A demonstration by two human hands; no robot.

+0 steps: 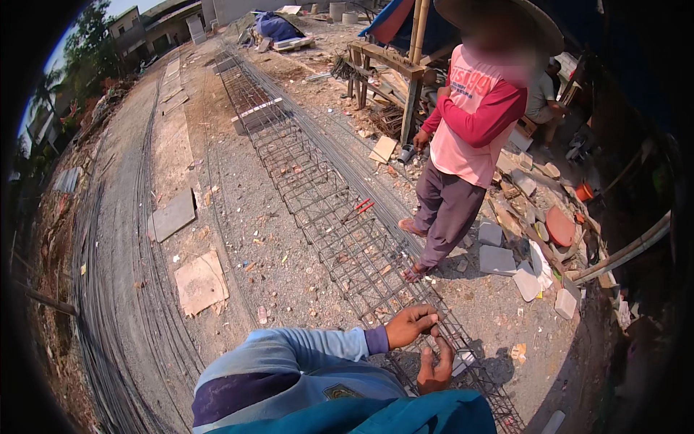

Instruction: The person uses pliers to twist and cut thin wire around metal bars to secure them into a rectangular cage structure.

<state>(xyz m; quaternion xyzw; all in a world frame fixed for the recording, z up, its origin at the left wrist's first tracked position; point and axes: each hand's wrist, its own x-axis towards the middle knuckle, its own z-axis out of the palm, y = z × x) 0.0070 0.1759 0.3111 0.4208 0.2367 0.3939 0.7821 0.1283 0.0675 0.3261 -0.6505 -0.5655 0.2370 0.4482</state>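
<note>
The rebar cage [340,242] extended lengthwise over the gravel ground [271,224], its near section below the person's left hand [412,325] and right hand [436,370]. It was long, narrow and open, formed of dark grey longitudinal bars with regularly spaced cross ties. Red-handled pliers [363,207] rested on it. Both hands had curled fingers; whether either gripped anything could not be determined.
</note>
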